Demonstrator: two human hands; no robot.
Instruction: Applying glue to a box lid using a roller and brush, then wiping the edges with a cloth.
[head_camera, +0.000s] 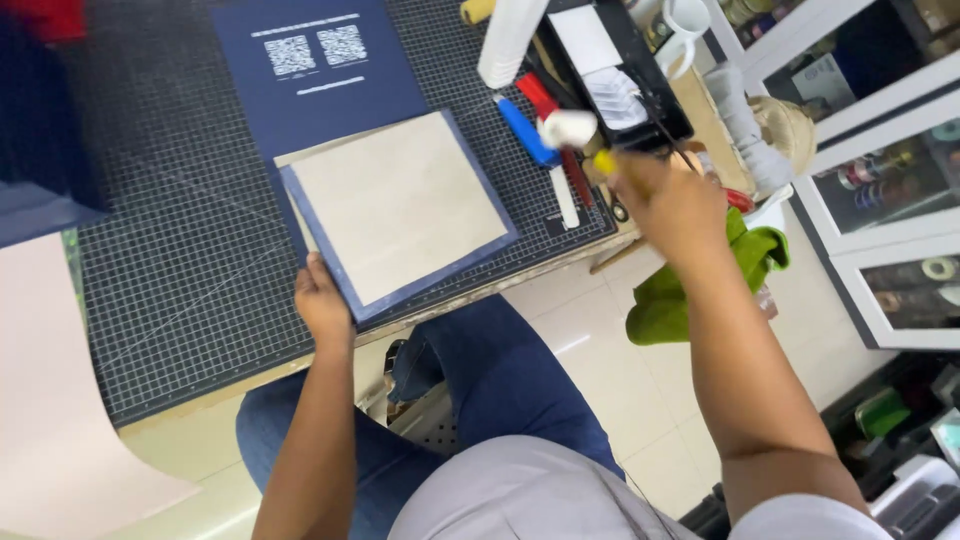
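Observation:
My left hand (322, 300) grips the near corner of a flat square board (400, 205), beige on top with a dark blue wrapped border, lying on a black gridded cutting mat (180, 250). My right hand (672, 205) is raised at the right edge of the table and holds a small roller with a yellow handle (603, 160) and a white roller head (568, 128). The roller is blurred and hovers near a black tray (625, 75).
A dark blue sheet with printed white squares (315, 70) lies behind the board. Blue and red tools (535, 120) sit beside the tray. A pink sheet (50, 400) lies at left. A green cloth (700, 290) hangs off the table's right side. White glass-door cabinets (880, 170) stand at right.

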